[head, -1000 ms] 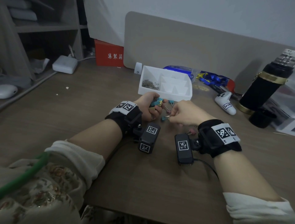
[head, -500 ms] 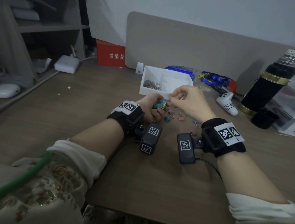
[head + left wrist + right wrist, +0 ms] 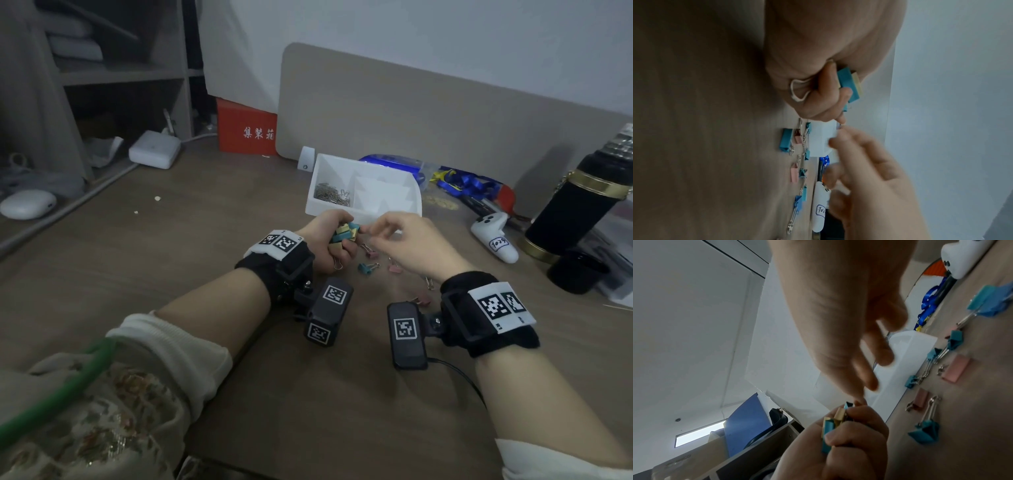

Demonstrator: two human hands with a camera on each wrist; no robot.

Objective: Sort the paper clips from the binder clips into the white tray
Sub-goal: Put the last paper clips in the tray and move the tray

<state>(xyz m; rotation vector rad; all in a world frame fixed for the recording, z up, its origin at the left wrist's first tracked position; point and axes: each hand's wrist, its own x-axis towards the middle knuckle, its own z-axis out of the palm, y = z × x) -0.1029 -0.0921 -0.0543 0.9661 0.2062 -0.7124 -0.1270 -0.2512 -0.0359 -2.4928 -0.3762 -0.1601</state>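
My left hand (image 3: 337, 241) rests on the desk and grips a bunch of blue and yellow binder clips (image 3: 346, 234) (image 3: 849, 84) (image 3: 830, 431). My right hand (image 3: 371, 234) (image 3: 859, 395) hovers beside it. Its fingers are loosely spread, its index tip is at the bunch, and I see nothing held. Just behind both hands stands the white tray (image 3: 325, 209) (image 3: 898, 366), with a heap of paper clips (image 3: 331, 196) in its left compartment. Loose teal (image 3: 365, 268) (image 3: 925, 433) and pink binder clips (image 3: 395, 269) (image 3: 957, 369) lie on the desk under my right hand.
A white controller (image 3: 493, 236), a black flask (image 3: 579, 209) and a black cap (image 3: 575, 274) stand at the right. Blue lanyards (image 3: 462, 181) lie behind the tray against a grey panel. A red box (image 3: 248, 128) and a white adapter (image 3: 154, 149) sit at the back left.
My right hand lifted from the bunch to above the tray, then came back down to the bunch. My left hand kept its grip and stayed put.
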